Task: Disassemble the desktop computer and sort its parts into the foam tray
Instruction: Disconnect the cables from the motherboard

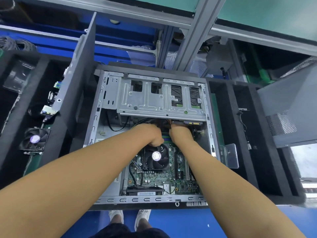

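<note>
Desktop computer (145,199) lay open, side up, foam tray (243,152) on both flanks. Left hand (151,134) and right hand (181,133) were buried in cables (163,123) under drive cage (154,100). Fingers hidden, so couldn't tell what they gripped. Wires floppy, motherboard (163,181) fragile. I'd pinch stiff plug body, never wires.

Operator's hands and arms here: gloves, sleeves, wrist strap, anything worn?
Nothing worn that shows: left hand and right hand are ungloved, both forearms bare to the frame edge, no watch, strap or sleeve cuff. Fingers are partly hidden, so rings cannot be ruled out.
</note>
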